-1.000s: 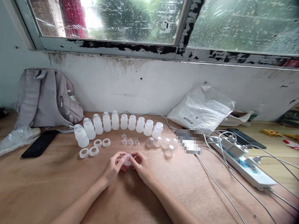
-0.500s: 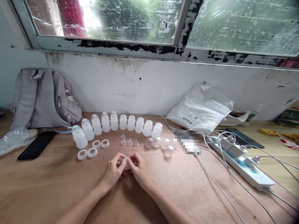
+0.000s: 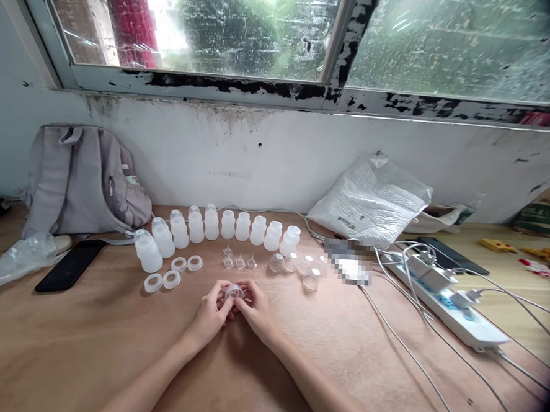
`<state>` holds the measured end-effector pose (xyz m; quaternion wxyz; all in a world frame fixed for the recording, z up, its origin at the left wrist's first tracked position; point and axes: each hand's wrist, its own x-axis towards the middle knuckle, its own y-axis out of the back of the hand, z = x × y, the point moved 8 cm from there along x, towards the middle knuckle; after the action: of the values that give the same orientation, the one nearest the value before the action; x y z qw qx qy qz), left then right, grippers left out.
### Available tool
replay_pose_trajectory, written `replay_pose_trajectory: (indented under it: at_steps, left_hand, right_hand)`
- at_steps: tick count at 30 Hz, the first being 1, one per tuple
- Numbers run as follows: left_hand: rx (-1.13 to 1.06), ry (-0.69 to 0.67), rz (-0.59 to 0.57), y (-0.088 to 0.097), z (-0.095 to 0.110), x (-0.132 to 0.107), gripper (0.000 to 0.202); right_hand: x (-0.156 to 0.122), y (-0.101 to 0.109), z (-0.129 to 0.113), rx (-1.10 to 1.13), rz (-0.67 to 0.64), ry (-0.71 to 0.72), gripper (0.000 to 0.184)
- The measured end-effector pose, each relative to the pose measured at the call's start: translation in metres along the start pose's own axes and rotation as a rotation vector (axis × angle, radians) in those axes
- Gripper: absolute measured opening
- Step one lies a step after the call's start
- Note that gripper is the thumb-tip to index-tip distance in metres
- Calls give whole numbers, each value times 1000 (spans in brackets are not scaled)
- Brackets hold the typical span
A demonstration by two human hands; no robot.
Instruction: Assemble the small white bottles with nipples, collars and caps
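Between the fingertips of my left hand and my right hand is a translucent bottle collar ring, held just over the table. Both hands are closed on it, thumbs on the near side. Whether a nipple sits inside the ring is hard to make out. Beyond my hands lie several clear silicone nipples. Left of them are several loose collar rings. Clear dome caps rest to the right. Frosted baby bottles stand in a curved row behind, the left ones capped with clear domes.
A black phone and a grey backpack are at the left, beside a crumpled plastic bag. On the right, a white power strip trails several cables. A silvery plastic mailer leans against the wall.
The ring in my fingers has turned so that more of its rim shows, and my thumbs have shifted lower on it. The camera view has moved very slightly.
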<state>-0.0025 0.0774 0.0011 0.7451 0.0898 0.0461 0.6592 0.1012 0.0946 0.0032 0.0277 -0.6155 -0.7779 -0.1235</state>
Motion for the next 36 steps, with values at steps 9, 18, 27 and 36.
replay_pose_trajectory:
  at_steps: [9, 18, 27, 36]
  left_hand:
    - [0, -7, -17, 0, -4, 2, 29]
    - [35, -12, 7, 0, -13, 4, 29]
    - [110, -44, 23, 3, 1, 0, 22]
    - [102, -59, 25, 4, 8, -1, 21]
  right_hand:
    - [0, 0, -1, -29, -11, 26, 14]
    - [2, -3, 10, 67, -2, -26, 16]
    - [-1, -3, 1, 72, 3, -67, 12]
    - [1, -5, 6, 75, -36, -70, 15]
